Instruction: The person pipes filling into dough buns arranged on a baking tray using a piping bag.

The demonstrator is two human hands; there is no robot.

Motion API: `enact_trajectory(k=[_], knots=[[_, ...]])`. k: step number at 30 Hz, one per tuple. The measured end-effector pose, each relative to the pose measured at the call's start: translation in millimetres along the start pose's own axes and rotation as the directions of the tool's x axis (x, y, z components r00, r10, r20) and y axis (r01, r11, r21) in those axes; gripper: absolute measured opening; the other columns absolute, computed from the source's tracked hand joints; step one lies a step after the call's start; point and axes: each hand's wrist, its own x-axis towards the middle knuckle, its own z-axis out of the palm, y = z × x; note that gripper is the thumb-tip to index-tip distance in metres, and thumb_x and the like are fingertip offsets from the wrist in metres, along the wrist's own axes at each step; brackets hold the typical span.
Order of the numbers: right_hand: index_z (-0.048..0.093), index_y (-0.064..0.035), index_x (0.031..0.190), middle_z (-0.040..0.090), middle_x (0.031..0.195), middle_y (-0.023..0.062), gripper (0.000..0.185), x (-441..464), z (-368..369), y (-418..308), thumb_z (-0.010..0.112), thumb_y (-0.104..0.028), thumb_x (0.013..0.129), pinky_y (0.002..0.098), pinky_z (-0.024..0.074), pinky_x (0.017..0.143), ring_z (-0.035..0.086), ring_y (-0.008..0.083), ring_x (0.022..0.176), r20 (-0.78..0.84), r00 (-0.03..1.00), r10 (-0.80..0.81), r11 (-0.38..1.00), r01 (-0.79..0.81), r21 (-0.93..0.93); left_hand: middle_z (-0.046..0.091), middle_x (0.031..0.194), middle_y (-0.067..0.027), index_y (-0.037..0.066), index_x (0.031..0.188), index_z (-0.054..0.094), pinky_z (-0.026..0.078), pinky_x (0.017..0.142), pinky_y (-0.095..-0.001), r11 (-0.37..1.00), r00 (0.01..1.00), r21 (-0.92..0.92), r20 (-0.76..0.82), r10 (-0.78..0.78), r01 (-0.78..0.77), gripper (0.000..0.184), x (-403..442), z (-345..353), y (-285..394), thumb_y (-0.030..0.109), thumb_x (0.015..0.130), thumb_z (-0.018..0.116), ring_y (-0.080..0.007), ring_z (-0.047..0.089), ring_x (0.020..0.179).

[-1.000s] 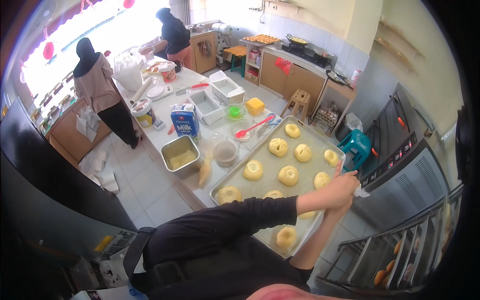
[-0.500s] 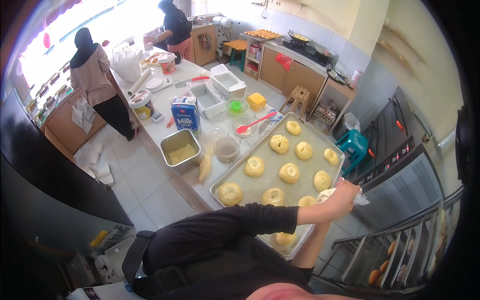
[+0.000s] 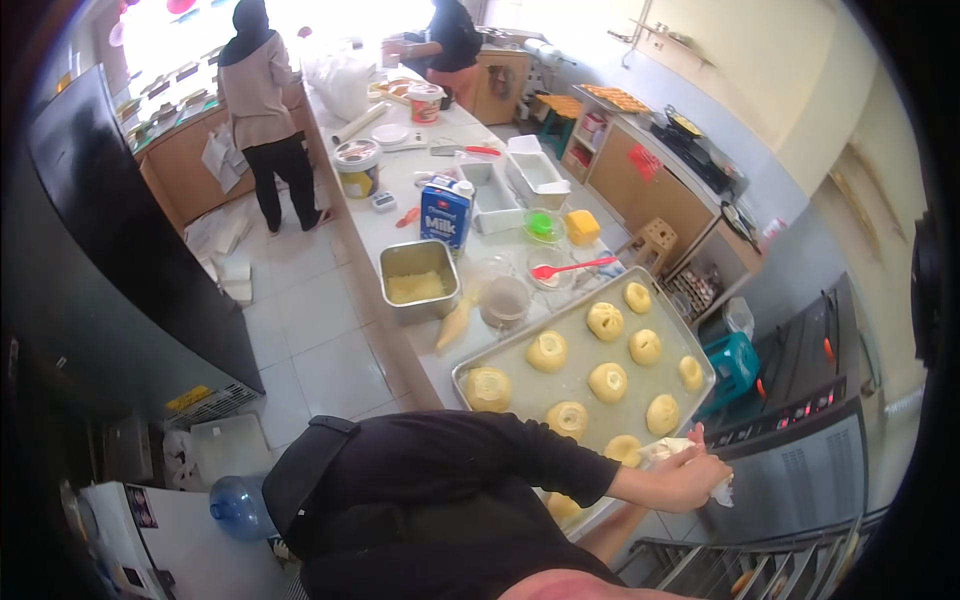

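My left hand (image 3: 697, 482) is closed round a piping bag (image 3: 664, 450) of pale filling, above the near right edge of a baking tray (image 3: 515, 352). The bag's twisted plastic end sticks out below the fingers. My right hand (image 3: 698, 434) is at the same bag, largely hidden behind the left; only some fingers show. Round dough buns (image 3: 608, 382) sit in rows on the tray, several with pale filling in a hollow on top. The bag's tip is close to a bun (image 3: 624, 450) at the near side.
Left of the tray are a metal tin (image 3: 418, 305), a second filled piping bag (image 3: 455, 322), a plastic cup (image 3: 505, 302), a milk carton (image 3: 446, 212) and a red spatula (image 3: 575, 268). An oven (image 3: 790, 440) stands at right. Two people work at the back.
My view has turned, so the table and tray sit further right and the tray lower. Both hands stay at the piping bag by the tray's near right edge.
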Motion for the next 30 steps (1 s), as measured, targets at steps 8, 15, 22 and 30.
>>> enact_trajectory(k=[8,15,22,30], knots=[[0.049,-0.0027,0.093,0.051,0.096,0.0118,0.028,-1,-5,5,0.048,-0.029,0.082,0.0312,0.0421,0.072,0.051,0.0179,0.085,0.004,0.999,0.047,0.999,-0.046,-0.003,0.048,0.083,-0.0110,0.003,0.084,0.044,0.028,0.090,-0.0337,0.999,0.998,-0.027,0.043,-0.034,0.036,0.012,4,4,-3,0.001,0.073,0.040,-0.0230,0.042,0.091],[0.049,-0.0031,0.091,0.051,0.096,0.0119,0.028,-3,-8,10,0.048,-0.029,0.082,0.0317,0.0425,0.072,0.051,0.0181,0.084,0.002,0.998,0.067,0.998,-0.067,0.008,0.048,0.080,-0.0109,0.003,0.084,0.046,0.024,0.090,-0.0352,0.999,1.000,0.040,0.020,-0.022,0.022,0.016,1,18,-6,0.003,0.068,0.043,-0.0233,0.043,0.089],[0.050,-0.0034,0.090,0.051,0.096,0.0120,0.028,-3,-15,13,0.048,-0.030,0.082,0.0323,0.0429,0.072,0.051,0.0183,0.084,-0.011,0.996,0.088,0.996,-0.088,0.014,0.047,0.078,-0.0131,0.003,0.081,0.047,0.015,0.094,-0.0417,0.847,0.990,-0.525,-0.049,-0.135,0.089,0.028,3,22,3,0.000,0.054,0.047,-0.0271,0.043,0.088],[0.050,-0.0038,0.089,0.051,0.095,0.0120,0.027,-2,-28,24,0.047,-0.030,0.082,0.0329,0.0434,0.071,0.051,0.0185,0.083,-0.013,0.989,0.147,0.989,-0.146,0.038,0.046,0.087,-0.0104,0.005,0.087,0.049,0.019,0.089,-0.0494,0.880,0.998,-0.475,0.061,0.020,0.012,0.035,3,5,11,0.004,0.052,0.054,-0.0276,0.042,0.092]])
